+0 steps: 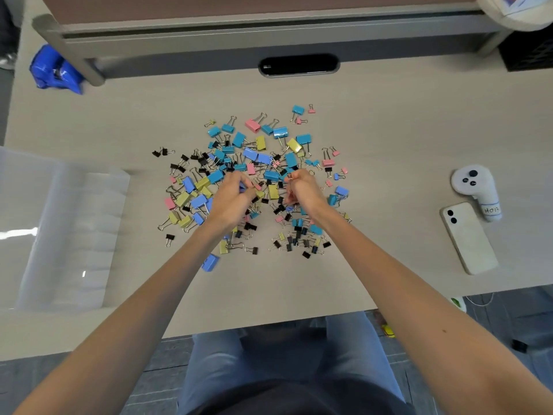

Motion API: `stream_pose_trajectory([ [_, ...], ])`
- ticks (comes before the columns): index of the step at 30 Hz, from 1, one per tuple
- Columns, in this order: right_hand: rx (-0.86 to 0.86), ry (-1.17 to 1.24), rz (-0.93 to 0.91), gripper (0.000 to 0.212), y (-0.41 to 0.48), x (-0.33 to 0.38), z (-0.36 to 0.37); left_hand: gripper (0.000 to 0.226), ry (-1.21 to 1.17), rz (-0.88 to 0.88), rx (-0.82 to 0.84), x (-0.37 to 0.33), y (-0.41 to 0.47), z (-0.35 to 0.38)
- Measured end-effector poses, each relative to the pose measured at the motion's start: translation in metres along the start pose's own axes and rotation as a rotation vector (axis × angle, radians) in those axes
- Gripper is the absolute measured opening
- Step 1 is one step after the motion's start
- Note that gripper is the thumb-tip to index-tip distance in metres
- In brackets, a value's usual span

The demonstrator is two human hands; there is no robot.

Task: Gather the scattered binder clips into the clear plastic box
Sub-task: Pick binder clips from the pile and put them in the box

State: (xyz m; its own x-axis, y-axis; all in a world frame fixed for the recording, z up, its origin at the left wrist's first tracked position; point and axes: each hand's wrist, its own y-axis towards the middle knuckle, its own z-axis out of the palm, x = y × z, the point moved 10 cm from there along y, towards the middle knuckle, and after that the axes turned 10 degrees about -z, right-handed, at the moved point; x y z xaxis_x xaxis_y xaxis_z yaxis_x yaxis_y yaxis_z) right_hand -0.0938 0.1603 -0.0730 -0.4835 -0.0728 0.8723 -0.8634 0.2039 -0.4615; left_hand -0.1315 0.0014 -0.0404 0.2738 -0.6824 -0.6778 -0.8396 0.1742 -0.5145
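Arms (167,295) outstretched, left hand (232,194) and right hand (302,190) seemingly pinch clips (254,157); the box (68,235) lies leftward, nearer the left hand.

One view, head-worn wide-angle. Camera sits above the near edge of the desk (389,121), facing forward and steeply down. Desk fills the upper two thirds of frame, with the person's lap below its near edge. Forearms enter from both bottom corners. Left hand (232,194) and right hand (305,190) meet at frame centre over the binder clips (254,154). Close in. Desk edges bow from the lens.
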Motion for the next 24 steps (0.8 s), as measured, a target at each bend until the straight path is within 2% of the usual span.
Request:
stream_pose_trajectory([
  [1, 0.010, -0.021, 0.003, 0.019, 0.001, 0.001, 0.001, 0.008, 0.079, 0.018, -0.018, 0.001, 0.004, 0.000],
  [4, 0.050, -0.106, 0.001, 0.016, 0.004, 0.004, 0.005, 0.032, 0.344, 0.088, -0.099, 0.003, 0.015, 0.001],
  [7, 0.113, -0.302, -0.061, 0.009, 0.007, 0.009, 0.009, 0.042, 0.512, 0.182, -0.158, -0.001, 0.021, 0.008],
  [9, 0.154, -0.484, -0.137, 0.018, 0.006, 0.013, 0.011, 0.042, 0.565, 0.199, -0.197, -0.002, 0.023, 0.011],
  [12, 0.184, -0.782, -0.283, 0.040, 0.006, 0.018, 0.015, 0.041, 0.577, 0.184, -0.248, -0.003, 0.022, 0.012],
  [14, 0.178, -0.837, -0.337, 0.046, 0.007, 0.020, 0.016, 0.036, 0.549, 0.164, -0.271, -0.003, 0.023, 0.009],
  [20, 0.163, -0.983, -0.497, 0.039, 0.010, 0.032, 0.027, 0.036, 0.445, 0.155, -0.247, 0.000, 0.023, 0.001],
  [24, 0.138, -0.913, -0.498, 0.037, 0.011, 0.031, 0.026, 0.027, 0.411, 0.168, -0.247, -0.005, 0.023, -0.004],
])
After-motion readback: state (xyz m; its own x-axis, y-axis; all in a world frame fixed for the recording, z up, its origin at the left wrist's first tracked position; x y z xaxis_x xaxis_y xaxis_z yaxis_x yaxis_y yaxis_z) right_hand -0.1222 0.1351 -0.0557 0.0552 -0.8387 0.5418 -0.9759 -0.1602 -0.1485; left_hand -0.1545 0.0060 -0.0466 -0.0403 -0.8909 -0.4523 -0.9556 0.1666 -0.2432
